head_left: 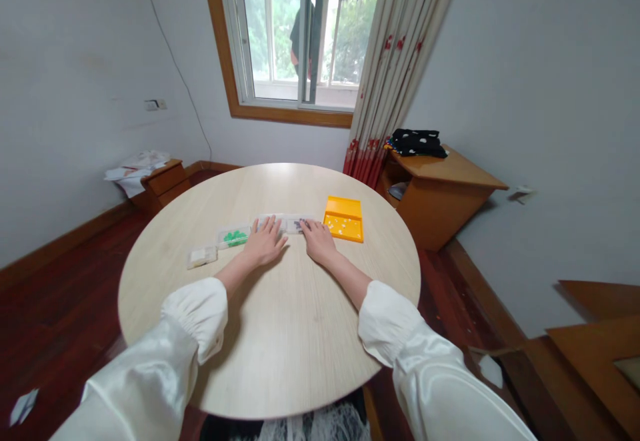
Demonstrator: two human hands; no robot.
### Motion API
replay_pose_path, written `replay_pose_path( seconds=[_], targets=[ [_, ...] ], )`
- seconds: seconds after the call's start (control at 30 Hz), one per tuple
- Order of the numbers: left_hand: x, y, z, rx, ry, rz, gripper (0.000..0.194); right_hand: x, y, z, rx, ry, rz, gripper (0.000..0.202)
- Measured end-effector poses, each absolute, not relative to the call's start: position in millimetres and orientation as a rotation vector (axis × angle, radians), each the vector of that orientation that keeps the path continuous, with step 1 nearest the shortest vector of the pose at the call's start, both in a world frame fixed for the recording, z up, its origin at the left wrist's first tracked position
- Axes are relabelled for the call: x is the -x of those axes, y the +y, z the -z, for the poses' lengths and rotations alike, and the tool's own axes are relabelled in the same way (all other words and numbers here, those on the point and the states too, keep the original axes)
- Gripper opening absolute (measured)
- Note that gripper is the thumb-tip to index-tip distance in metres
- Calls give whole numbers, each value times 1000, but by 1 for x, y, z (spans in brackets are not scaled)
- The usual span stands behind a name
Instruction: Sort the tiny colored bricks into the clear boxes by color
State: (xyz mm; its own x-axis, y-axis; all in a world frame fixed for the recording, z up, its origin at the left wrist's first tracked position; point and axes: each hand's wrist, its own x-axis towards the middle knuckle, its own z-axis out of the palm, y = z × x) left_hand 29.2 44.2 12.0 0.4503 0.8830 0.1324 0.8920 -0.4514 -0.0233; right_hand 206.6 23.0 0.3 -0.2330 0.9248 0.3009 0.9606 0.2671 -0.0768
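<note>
My left hand [265, 241] lies with its fingers spread over a clear plastic box, which it partly hides. Fingers stretched forward, my right hand [319, 239] rests on the right end of a clear box holding small dark pieces [296, 225]. To the left sits a clear box with green pieces [234, 237], and beyond it a smaller clear box [202, 256] with pale contents. Just right of my right hand stands an open yellow case [344, 207] with small white pieces scattered in its lower half.
All of this is on a round pale wooden table [290, 354]. A wooden cabinet [450, 174] with folded dark cloth [417, 142] stands at the back right. Papers [137, 169] lie on a small wooden stand at the left. A curtain [385, 74] hangs beside the window; a person [296, 37] shows through the glass.
</note>
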Motion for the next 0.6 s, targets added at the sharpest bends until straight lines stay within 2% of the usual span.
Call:
replay_pose_path(
  seconds=[0.13, 0.27, 0.33, 0.4, 0.6],
  targets=[
    [-61, 32, 4, 2649, -1519, 255, 61, -218, 29, 0, 1651, -2195, 50, 47],
    [-73, 28, 15, 2596, -1565, 350, 60, -273, 53, -8, 1777, -1683, -8, 44],
    [-72, 29, 16, 2603, -1556, 363, 59, -310, 68, -10, 1915, -1278, -165, 47],
    [-71, 29, 16, 2605, -1552, 371, 59, -341, 82, -10, 1999, -972, -360, 60],
    [-70, 28, 15, 2593, -1547, 386, 59, -370, 102, 3, 1942, -787, -486, 64]
  ],
)
